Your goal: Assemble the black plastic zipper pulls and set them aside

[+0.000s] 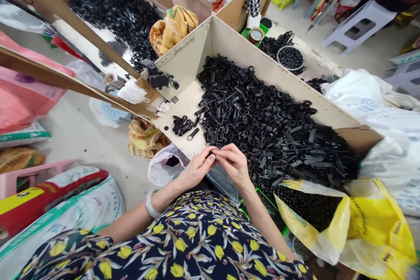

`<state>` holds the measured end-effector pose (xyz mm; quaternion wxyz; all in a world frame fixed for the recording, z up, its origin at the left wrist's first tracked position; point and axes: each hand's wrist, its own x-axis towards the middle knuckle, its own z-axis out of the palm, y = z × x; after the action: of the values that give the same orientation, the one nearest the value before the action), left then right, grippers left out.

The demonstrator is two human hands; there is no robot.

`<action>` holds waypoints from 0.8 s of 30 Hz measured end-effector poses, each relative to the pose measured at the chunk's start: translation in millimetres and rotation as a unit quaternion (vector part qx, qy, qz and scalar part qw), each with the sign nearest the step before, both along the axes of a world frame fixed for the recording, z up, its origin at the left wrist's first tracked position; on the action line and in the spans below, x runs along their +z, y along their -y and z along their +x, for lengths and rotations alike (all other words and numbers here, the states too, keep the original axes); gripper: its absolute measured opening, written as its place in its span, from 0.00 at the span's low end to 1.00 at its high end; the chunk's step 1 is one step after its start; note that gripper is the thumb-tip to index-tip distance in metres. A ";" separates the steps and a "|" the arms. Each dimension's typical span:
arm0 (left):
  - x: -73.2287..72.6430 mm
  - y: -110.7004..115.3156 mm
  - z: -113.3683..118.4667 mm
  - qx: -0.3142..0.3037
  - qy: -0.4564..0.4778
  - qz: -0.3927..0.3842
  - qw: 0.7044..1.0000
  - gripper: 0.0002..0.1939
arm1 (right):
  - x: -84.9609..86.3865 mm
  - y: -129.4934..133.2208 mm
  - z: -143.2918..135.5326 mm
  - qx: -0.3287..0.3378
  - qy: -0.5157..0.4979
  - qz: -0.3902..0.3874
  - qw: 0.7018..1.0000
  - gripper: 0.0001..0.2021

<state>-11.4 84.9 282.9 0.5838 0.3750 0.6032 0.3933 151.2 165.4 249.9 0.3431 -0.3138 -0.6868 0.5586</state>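
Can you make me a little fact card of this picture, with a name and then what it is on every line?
Left hand: pinches a small dark piece; it is the hand with a pale bangle on its wrist
Right hand: fingertips meet the left ones; can't tell if they grip too
Big pile: loose black parts
Little group: a few black parts left of the pile
Round bowl: dark beads or balls, too small to tell
Bright bag: yellow, at right
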 end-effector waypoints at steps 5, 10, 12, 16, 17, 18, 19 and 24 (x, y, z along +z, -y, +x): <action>8.1 15.9 0.7 0.024 -0.089 0.021 0.996 0.20 | 1.1 -1.9 -7.2 0.053 -0.050 0.004 0.997 0.10; 22.5 20.3 11.5 0.004 -0.117 0.081 0.990 0.18 | 15.4 6.2 10.9 0.047 -0.032 0.007 0.998 0.10; 26.0 19.3 17.8 -0.003 -0.109 0.098 0.989 0.17 | 22.3 11.6 19.0 0.033 -0.023 0.004 0.999 0.11; 28.1 18.8 29.4 -0.002 -0.126 0.122 0.985 0.17 | 31.7 24.3 25.9 -0.037 -0.016 -0.032 0.999 0.09; 28.4 19.3 31.5 -0.001 -0.137 0.129 0.982 0.17 | 32.8 27.7 25.4 -0.057 -0.022 -0.048 0.997 0.08; 28.9 20.1 33.4 -0.002 -0.145 0.135 0.980 0.17 | 33.7 31.2 24.4 -0.074 -0.033 -0.065 0.995 0.07; 29.5 21.1 35.0 -0.003 -0.149 0.139 0.979 0.17 | 34.5 34.8 22.8 -0.090 -0.047 -0.080 0.992 0.05; 30.8 26.6 41.1 0.014 -0.145 0.154 0.977 0.16 | 38.8 50.4 16.5 -0.135 -0.088 -0.115 0.980 0.03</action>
<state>29.7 58.3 313.7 0.4202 0.5052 0.6185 0.4309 167.6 115.1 288.7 0.4360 -0.3908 -0.5368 0.6075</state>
